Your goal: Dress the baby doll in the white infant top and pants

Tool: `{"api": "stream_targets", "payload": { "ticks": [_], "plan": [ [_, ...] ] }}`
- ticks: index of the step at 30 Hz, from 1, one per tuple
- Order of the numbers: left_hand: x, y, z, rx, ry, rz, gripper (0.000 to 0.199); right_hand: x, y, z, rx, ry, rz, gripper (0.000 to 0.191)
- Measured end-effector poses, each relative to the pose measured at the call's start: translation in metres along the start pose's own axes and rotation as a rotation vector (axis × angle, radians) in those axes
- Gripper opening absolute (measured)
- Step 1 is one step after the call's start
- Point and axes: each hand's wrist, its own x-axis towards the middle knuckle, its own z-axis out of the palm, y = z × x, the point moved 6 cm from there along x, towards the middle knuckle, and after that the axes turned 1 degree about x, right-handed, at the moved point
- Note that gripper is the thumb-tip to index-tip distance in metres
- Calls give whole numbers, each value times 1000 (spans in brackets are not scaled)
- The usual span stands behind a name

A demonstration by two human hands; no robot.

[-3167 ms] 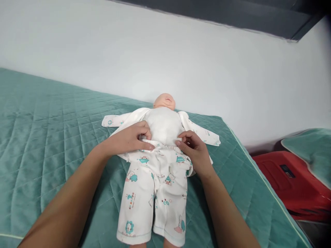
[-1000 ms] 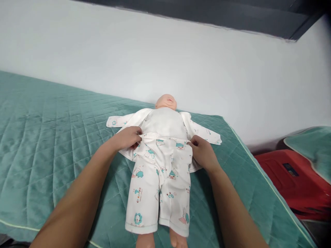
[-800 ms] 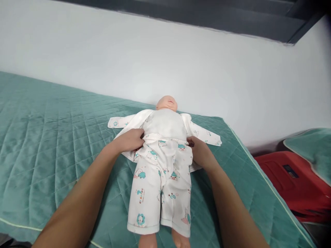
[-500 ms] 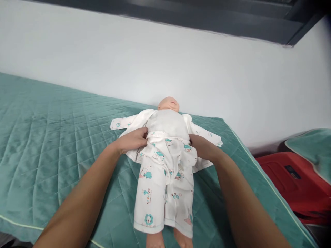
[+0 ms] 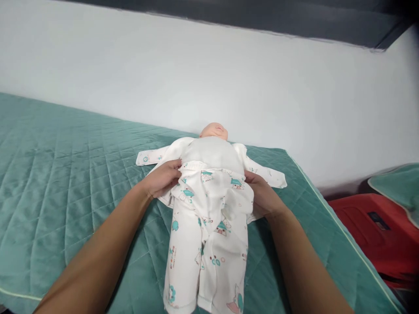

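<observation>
A baby doll (image 5: 213,130) lies on its back, its head toward the wall. It wears white printed pants (image 5: 209,218) and a white jacket (image 5: 178,148) spread open under it, sleeves stretched out to both sides. The doll's pale grey torso (image 5: 212,152) shows above the waistband. At the left end of the waistband my left hand (image 5: 164,176) is closed, pinching the cloth between thumb and fingers. My right hand (image 5: 260,192) grips the waistband's right side, its fingertips partly hidden behind the pants. The doll's feet are out of sight.
A green quilted cover (image 5: 81,196) lies under the doll, with a piped edge at the right. Behind it rises a white wall (image 5: 196,78), with a dark ledge (image 5: 229,15) above. A red plastic object (image 5: 369,231) and a green cloth (image 5: 397,187) are at the far right.
Both hands have drawn the waistband slightly wider and a little higher on the torso. The pants now look broader, and the feet have dropped out of view.
</observation>
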Motion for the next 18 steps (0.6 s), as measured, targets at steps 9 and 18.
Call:
{"api": "stream_targets", "payload": {
  "ticks": [9,18],
  "plan": [
    [-5,4,2,195,11,-24,26,-3,-10,6,-112,-116,-55,45],
    [-1,9,-3,448,47,65,25,1,-2,-3,-223,-85,-2,37]
  ]
}}
